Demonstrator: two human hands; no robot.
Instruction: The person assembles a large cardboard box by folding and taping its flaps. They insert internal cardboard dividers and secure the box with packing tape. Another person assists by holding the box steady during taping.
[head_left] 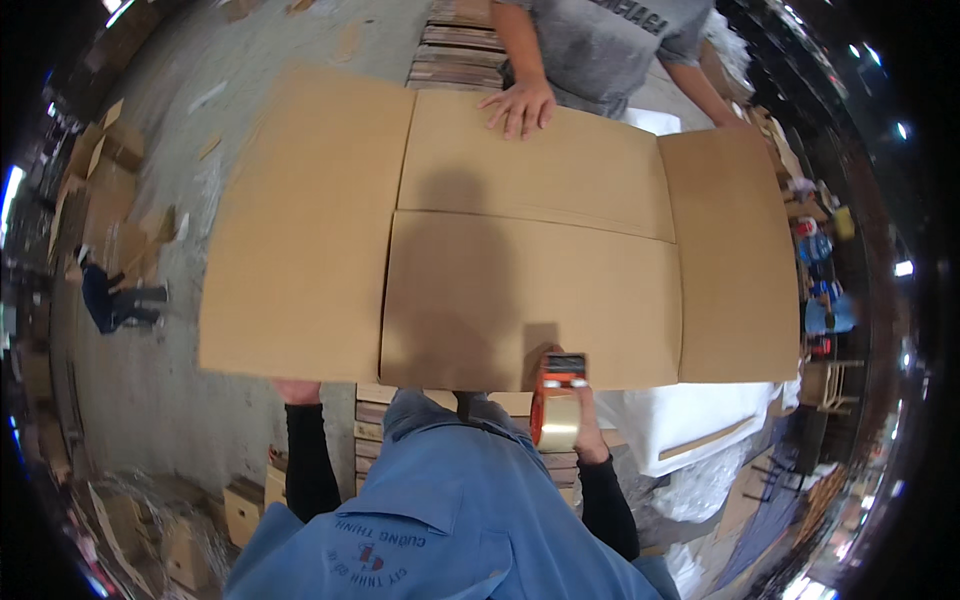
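A big brown cardboard box (540,300) spreads out before me. Its two middle flaps meet along a seam, and the left side flap (300,230) and right side flap (735,260) stick outward. My right hand (590,432) grips an orange and black tape dispenser (562,375) with a roll of clear tape, held at the near edge of the box. My left hand (297,391) is at the near edge of the left flap, its fingers hidden beneath the cardboard. Across the box, a co-worker's hand (524,106) lies flat on the far flap; their other hand is by the right flap.
Wooden slats (455,45) show beyond the box and below it. White wrapped material (690,420) lies at the near right. Cardboard boxes (185,545) and plastic wrap are on the floor at the lower left. Another person (115,295) bends over at the far left.
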